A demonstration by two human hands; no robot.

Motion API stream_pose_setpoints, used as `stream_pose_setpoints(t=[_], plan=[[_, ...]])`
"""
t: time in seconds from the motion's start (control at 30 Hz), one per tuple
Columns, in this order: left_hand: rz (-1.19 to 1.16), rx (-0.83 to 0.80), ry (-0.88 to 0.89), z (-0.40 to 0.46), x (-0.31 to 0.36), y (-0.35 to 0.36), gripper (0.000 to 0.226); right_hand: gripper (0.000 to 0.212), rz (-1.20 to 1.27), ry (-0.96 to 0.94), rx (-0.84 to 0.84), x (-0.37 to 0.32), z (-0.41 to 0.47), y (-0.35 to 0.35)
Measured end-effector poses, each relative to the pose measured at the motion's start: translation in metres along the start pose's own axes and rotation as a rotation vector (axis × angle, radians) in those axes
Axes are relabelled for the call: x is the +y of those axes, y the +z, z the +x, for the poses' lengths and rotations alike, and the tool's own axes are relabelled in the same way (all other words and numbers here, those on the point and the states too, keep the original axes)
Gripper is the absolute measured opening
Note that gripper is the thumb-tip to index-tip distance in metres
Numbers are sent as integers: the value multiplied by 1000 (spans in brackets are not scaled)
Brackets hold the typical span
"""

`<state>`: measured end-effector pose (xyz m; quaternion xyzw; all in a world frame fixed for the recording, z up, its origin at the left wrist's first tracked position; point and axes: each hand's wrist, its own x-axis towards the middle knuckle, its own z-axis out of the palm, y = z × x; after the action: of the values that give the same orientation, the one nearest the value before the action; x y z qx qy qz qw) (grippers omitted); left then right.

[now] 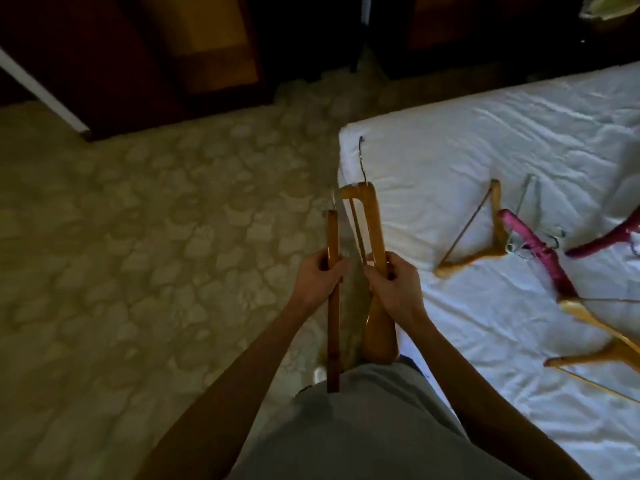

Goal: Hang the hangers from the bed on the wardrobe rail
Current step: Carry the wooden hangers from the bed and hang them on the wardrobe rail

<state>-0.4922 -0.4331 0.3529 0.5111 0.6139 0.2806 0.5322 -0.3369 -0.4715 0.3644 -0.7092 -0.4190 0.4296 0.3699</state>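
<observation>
My left hand grips a wooden hanger seen edge-on, held upright in front of my body. My right hand grips a second wooden hanger, whose metal hook points away over the bed corner. Both hands are level and a hand's width apart, over the floor beside the bed. On the white sheet lie several more hangers: a wooden one, a pink padded one, a thin wire one and pale wooden ones at the right edge.
Patterned carpet covers the floor to the left. Dark wooden furniture, possibly the wardrobe, stands along the far side; no rail is visible. A white strip slants at the upper left.
</observation>
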Motion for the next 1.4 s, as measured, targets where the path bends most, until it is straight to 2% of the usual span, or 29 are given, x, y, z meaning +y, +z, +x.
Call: stream_pose_setpoints(t=[0.1, 0.33, 0.5, 0.6, 0.9, 1.2, 1.4], plan=[[-28, 76, -14, 30, -2, -42, 11, 10, 3, -37, -103, -27, 33, 39], [-87, 211, -36, 145, 10, -121, 15, 7, -6, -101, -228, -90, 139, 119], [-120, 271, -14, 265, 49, -178, 12, 1, 24, -139, -290, -155, 260, 172], [-131, 333, -17, 331, 85, -216, 18, 10, 29, -138, -324, -206, 332, 199], [-254, 460, -44, 479, 143, -319, 11, 8, 49, -184, -437, -329, 482, 282], [-371, 490, -60, 652, 151, -459, 13, 8, 50, -212, -482, -433, 639, 432], [-466, 486, -2, 763, 186, -568, 26, 7, 31, -250, -454, -516, 732, 526]])
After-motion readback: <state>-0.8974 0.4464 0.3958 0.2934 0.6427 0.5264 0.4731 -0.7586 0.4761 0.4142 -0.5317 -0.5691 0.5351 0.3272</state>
